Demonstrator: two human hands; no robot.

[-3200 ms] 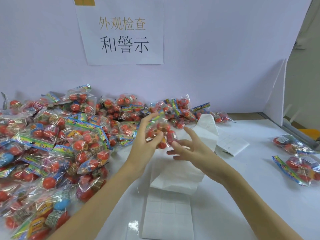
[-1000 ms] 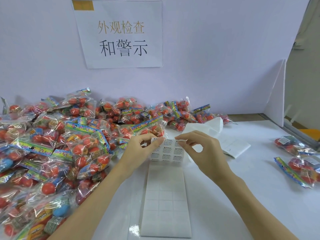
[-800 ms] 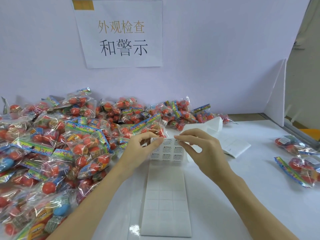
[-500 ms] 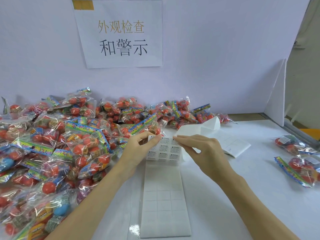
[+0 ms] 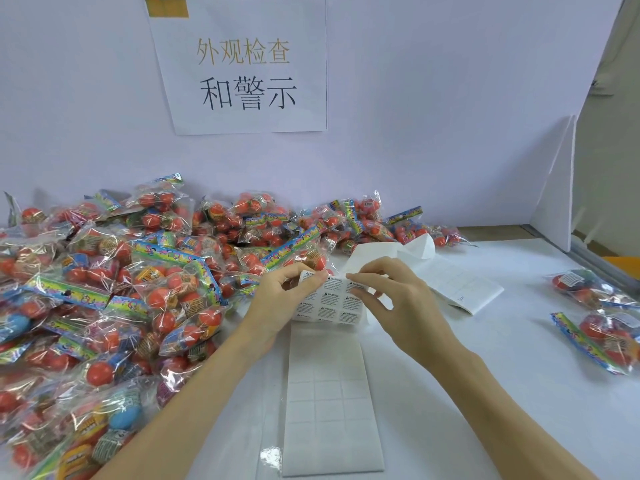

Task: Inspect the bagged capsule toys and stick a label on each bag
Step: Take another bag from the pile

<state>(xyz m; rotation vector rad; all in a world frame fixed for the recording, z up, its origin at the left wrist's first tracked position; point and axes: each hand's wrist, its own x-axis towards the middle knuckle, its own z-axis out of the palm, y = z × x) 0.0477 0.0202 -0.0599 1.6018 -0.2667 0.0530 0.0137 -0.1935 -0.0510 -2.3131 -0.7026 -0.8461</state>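
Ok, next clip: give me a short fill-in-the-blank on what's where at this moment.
1. Both hands hold up the printed part of the label strip; the labels there read ____.
2. The big pile of bagged toys lies on the person's ____ side.
3. The left hand and right hand pinch the strip at its ____ edge.
4. The strip's near part, flat on the table, has ____ squares.

Missing words: warning; left; top; blank

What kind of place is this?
Probably a packing or inspection bench in a toy factory: a heap of bagged capsule toys, a warning-label sheet in both hands, and a posted sign.
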